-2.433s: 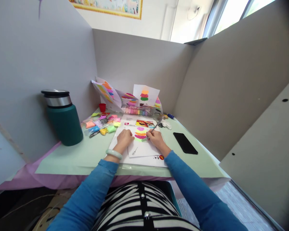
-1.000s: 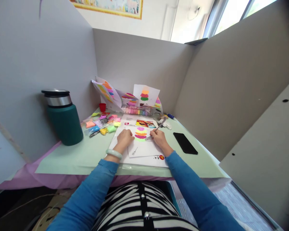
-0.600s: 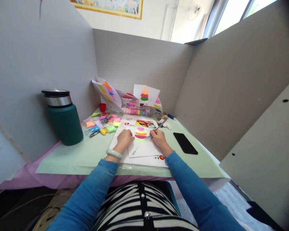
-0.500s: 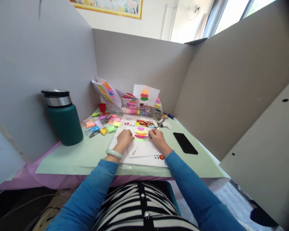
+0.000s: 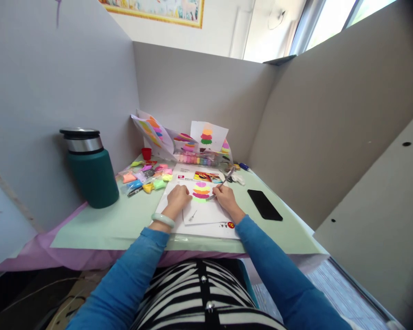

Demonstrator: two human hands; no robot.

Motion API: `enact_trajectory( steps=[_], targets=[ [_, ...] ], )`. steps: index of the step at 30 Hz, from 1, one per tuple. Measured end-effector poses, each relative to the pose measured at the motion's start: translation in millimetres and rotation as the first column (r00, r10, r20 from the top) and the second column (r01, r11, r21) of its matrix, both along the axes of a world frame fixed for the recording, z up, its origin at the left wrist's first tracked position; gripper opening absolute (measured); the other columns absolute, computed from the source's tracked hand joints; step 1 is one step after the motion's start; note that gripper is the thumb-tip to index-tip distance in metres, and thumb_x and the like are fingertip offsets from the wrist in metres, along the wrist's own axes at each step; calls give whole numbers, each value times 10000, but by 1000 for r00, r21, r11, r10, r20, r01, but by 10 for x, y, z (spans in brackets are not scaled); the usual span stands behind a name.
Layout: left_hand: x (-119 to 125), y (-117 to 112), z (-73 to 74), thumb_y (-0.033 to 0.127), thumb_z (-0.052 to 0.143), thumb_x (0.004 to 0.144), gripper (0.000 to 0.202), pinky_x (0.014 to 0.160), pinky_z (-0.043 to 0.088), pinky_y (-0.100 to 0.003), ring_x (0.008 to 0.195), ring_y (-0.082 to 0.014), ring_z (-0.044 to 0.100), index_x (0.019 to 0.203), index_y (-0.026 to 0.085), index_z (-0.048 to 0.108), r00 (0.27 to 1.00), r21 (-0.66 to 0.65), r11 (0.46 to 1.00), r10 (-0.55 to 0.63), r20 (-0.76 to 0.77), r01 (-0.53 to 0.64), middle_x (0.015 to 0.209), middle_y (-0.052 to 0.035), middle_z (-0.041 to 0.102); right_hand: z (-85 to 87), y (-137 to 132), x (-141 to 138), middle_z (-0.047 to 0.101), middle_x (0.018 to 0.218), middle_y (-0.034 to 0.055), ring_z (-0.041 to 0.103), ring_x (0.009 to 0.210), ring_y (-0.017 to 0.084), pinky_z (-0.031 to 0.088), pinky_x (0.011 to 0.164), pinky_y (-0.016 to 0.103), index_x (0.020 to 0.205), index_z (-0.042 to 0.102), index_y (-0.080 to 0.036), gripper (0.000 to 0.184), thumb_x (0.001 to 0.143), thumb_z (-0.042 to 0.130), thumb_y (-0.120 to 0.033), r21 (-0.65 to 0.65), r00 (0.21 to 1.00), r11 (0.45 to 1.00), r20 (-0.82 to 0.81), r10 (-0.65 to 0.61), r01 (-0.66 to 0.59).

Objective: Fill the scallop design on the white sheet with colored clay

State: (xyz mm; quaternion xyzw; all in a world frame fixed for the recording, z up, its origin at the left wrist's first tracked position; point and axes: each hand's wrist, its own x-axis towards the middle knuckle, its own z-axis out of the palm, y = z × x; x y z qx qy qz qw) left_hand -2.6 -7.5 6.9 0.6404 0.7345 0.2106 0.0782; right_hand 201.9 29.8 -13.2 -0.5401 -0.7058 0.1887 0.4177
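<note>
A white sheet of paper (image 5: 203, 211) lies on the desk in front of me, with stacked bands of pink, yellow, red and green clay (image 5: 201, 190) on it. My left hand (image 5: 178, 197) rests closed on the sheet's left side, fingers curled, pressing it down. My right hand (image 5: 225, 197) is closed around a metal fork (image 5: 219, 184), whose tines touch the right edge of the clay bands. A pale bangle (image 5: 163, 220) sits on my left wrist.
A dark green flask (image 5: 89, 167) stands at the left. Small bags of coloured clay (image 5: 147, 176) lie behind my left hand. Finished clay pictures (image 5: 206, 135) lean against the back partition. A black phone (image 5: 264, 204) lies to the right. Grey partition walls enclose the desk.
The fork's tines shifted from the lower edge of the clay to its right edge and back a little. My left hand stayed in place.
</note>
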Motion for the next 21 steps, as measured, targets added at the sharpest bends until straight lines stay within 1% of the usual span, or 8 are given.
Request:
enact_trajectory(
  steps=[5, 8, 10, 11, 13, 16, 18, 21],
  targets=[
    [-8, -4, 10, 260, 602, 741, 195, 744, 446, -290, 969, -238, 622, 902, 203, 696, 999, 36, 999, 1, 33, -3, 1066, -105, 671, -9, 0, 24, 671, 697, 34, 629, 714, 187, 443, 703, 262, 728, 634, -202, 301, 872, 441, -382, 151, 997, 987, -56, -48, 56],
    [3, -3, 43, 310, 585, 785, 167, 734, 441, -281, 905, -220, 625, 815, 182, 688, 990, 169, 986, -20, 140, -4, 975, -96, 690, 28, -48, -16, 696, 866, 49, 632, 841, 195, 460, 790, 279, 876, 657, -210, 326, 922, 408, -416, 317, 999, 948, -22, 37, -28],
    [22, 0, 63, 396, 537, 836, 274, 687, 437, -265, 792, -185, 618, 778, 164, 671, 943, 246, 967, -146, 299, 71, 852, -78, 689, 69, -105, -76, 683, 987, 65, 611, 953, 208, 456, 850, 308, 960, 657, -214, 308, 941, 406, -391, 457, 992, 880, 57, 112, -126],
    [33, 1, 68, 455, 500, 858, 349, 642, 429, -256, 718, -165, 603, 785, 156, 663, 886, 252, 957, -239, 397, 145, 789, -69, 677, 91, -137, -114, 674, 984, 69, 602, 969, 212, 453, 861, 318, 978, 658, -219, 295, 947, 410, -376, 507, 985, 845, 111, 133, -171],
    [50, 2, 67, 577, 431, 872, 489, 534, 390, -240, 578, -131, 548, 822, 141, 648, 700, 211, 912, -406, 588, 351, 686, -52, 641, 128, -201, -200, 649, 974, 70, 591, 928, 197, 456, 814, 299, 995, 664, -240, 271, 958, 417, -345, 545, 972, 812, 205, 112, -208],
    [53, -7, 55, 690, 416, 833, 579, 444, 312, -224, 473, -99, 466, 800, 142, 601, 443, 177, 817, -464, 767, 549, 589, -18, 566, 155, -275, -325, 614, 855, 71, 557, 786, 181, 444, 733, 284, 882, 672, -227, 250, 949, 449, -319, 562, 939, 787, 338, 64, -256],
    [40, -23, 61, 677, 487, 808, 530, 435, 280, -213, 455, -77, 423, 740, 155, 551, 361, 210, 803, -463, 810, 558, 555, 12, 508, 153, -299, -382, 606, 858, 77, 544, 784, 180, 441, 735, 284, 875, 669, -215, 235, 940, 450, -270, 570, 920, 771, 390, 48, -282],
    [16, -57, 95, 588, 624, 753, 441, 441, 249, -202, 448, -51, 376, 711, 166, 503, 302, 251, 807, -460, 835, 535, 544, 47, 443, 125, -302, -419, 606, 934, 89, 555, 840, 194, 453, 749, 295, 926, 671, -209, 213, 912, 459, -215, 571, 922, 768, 381, 66, -291]
  ],
)
